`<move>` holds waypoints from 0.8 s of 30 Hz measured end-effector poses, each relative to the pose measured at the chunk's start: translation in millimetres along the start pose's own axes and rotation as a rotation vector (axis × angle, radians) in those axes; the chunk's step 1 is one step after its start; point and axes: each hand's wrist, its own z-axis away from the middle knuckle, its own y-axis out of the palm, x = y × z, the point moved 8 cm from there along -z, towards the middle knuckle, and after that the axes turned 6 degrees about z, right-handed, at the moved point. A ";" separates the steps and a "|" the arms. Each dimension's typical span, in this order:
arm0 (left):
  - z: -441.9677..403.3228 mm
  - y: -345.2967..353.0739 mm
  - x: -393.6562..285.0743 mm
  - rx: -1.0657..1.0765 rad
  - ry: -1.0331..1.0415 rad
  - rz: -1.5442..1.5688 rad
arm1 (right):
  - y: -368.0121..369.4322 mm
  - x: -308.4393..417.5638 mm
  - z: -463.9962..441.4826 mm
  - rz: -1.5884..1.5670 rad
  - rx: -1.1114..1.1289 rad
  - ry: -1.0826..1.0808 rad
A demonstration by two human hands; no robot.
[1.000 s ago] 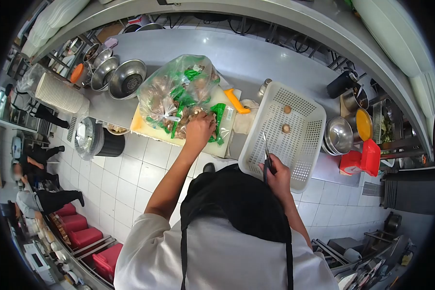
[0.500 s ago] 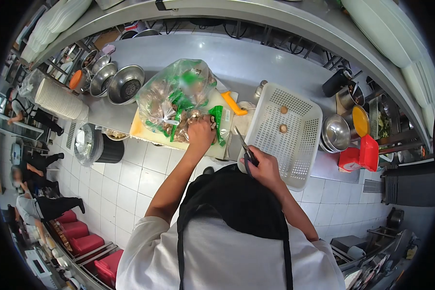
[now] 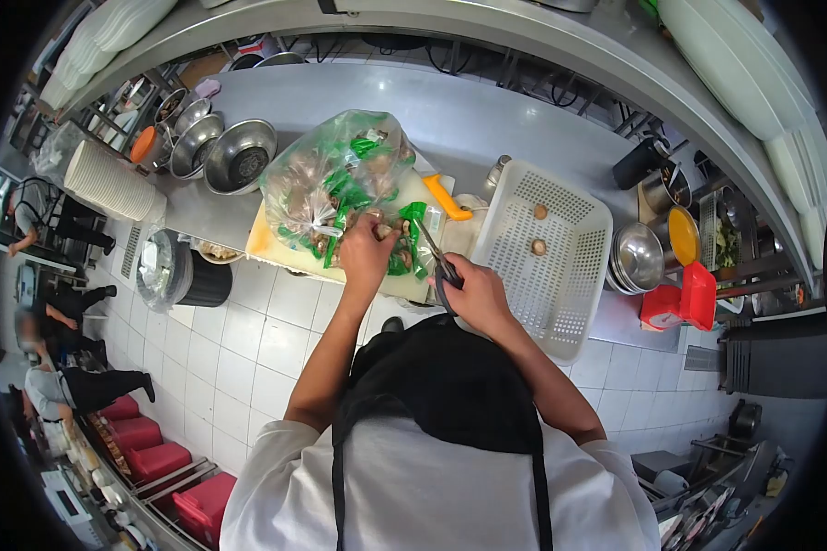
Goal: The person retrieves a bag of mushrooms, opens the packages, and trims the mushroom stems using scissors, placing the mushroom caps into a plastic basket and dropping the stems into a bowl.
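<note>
My right hand (image 3: pixel 473 289) grips black-handled scissors (image 3: pixel 436 253), their blades pointing up and left towards my other hand. With its fingers closed, my left hand (image 3: pixel 368 253) pinches a mushroom (image 3: pixel 382 231) that its fingers partly cover. Just beyond lies a large clear plastic bag (image 3: pixel 294 188) with green print, filled with brown mushrooms. It rests on a pale cutting board (image 3: pixel 265 241). To the right stands a white perforated basket (image 3: pixel 551 303) with two mushrooms (image 3: pixel 539 246) in it.
A yellow-orange handle (image 3: pixel 443 196) lies between bag and basket. Steel bowls (image 3: pixel 240 156) stand at the left, more stacked bowls (image 3: pixel 638 255) at the right beside a red container (image 3: pixel 680 298). A shelf (image 3: pixel 487 23) crosses overhead. People (image 3: pixel 83 390) stand far left.
My right hand has moved left with the scissors, bringing the blades nearer my left hand. My left hand has shifted slightly left and now pinches at the bag's near edge.
</note>
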 end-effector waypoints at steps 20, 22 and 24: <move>44.0 23.1 21.8 0.147 -0.481 1.070 | 18.3 25.2 -2.0 0.524 0.087 -0.221; 46.9 21.7 19.4 0.147 -0.498 1.104 | 21.9 25.1 -1.5 0.516 0.092 -0.257; 46.5 22.1 19.8 0.145 -0.500 1.123 | 26.3 25.3 -4.4 0.534 0.156 -0.262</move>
